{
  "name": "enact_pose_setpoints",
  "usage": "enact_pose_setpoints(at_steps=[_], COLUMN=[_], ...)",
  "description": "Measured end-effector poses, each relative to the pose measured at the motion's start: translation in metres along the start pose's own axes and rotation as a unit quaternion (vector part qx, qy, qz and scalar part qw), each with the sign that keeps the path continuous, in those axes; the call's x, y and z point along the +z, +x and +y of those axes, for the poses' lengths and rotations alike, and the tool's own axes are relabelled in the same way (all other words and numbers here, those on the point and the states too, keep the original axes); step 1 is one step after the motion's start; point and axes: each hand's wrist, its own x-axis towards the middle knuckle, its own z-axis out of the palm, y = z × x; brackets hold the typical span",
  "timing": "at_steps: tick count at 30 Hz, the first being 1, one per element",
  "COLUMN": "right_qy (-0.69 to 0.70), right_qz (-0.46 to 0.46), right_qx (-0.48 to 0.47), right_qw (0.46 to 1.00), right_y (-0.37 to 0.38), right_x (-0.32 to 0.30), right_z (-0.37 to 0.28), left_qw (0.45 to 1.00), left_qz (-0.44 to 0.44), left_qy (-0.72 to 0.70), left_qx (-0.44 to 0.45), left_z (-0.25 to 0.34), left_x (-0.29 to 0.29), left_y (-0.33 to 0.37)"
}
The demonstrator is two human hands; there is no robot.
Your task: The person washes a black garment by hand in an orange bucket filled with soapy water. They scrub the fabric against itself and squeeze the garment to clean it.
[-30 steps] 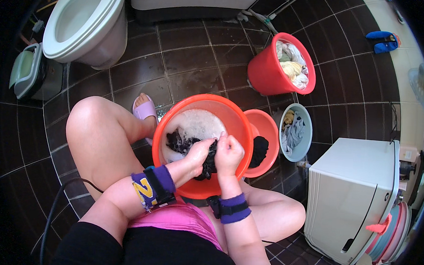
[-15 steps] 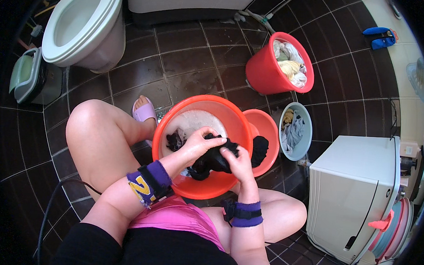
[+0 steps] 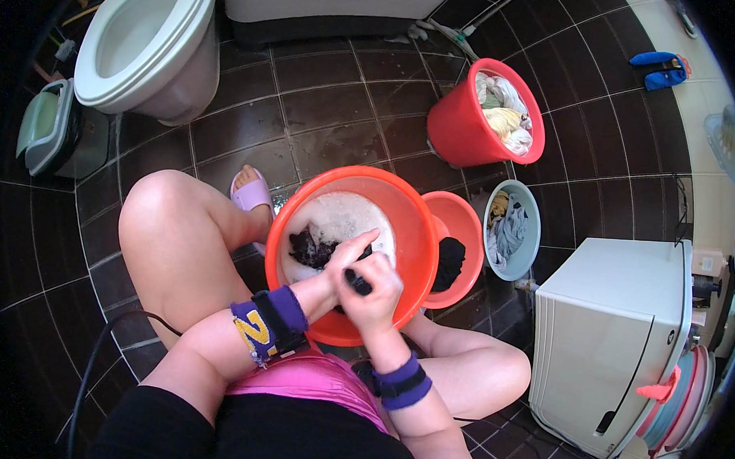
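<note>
Over a large orange basin [image 3: 419, 256] my two hands are pressed close together, gripping a black cloth [image 3: 357, 281]. My right hand [image 3: 375, 293] is wrapped round it in a fist, and a bunched end shows by the fingers. Behind it, my left hand [image 3: 344, 257] holds the same cloth, its fingers partly hidden by the right one. Foamy water [image 3: 340, 212] fills the basin's bottom, where another dark wet cloth [image 3: 308, 248] lies at the left. Beside the basin stands a smaller orange-pink basin [image 3: 465, 281] with a black cloth [image 3: 450, 265] in it.
A red bucket [image 3: 452, 127] of light-coloured laundry and a pale blue basin [image 3: 526, 251] of clothes stand at the far right. A white cabinet [image 3: 591, 318] is at right, a toilet [image 3: 178, 77] and a bin [image 3: 79, 142] at far left. Dark tiles [image 3: 250, 116] cover the floor.
My hands have drawn together, the right one moving left against the left one. The black cloth, spread between them before, is now bunched up inside the grip.
</note>
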Motion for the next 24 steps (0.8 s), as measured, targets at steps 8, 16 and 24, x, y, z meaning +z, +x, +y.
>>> enact_pose_setpoints(at_steps=[8,16,24], right_qy=[-0.032,-0.064,-0.011], right_qz=[0.007,0.066,0.042], right_qx=[0.06,0.08,0.279], right_qw=[0.998,0.993,0.959], right_y=[-0.001,0.003,-0.002], right_x=[0.004,0.0,-0.014], right_z=[0.001,0.022,0.078], left_qw=[0.984,0.996,0.984], left_qz=[-0.04,0.055,-0.002], left_qy=[-0.133,-0.009,-0.031], left_qx=[-0.116,-0.068,-0.176], left_z=[0.004,0.015,0.034], left_x=[-0.002,0.022,0.028], left_y=[-0.007,-0.026,-0.028])
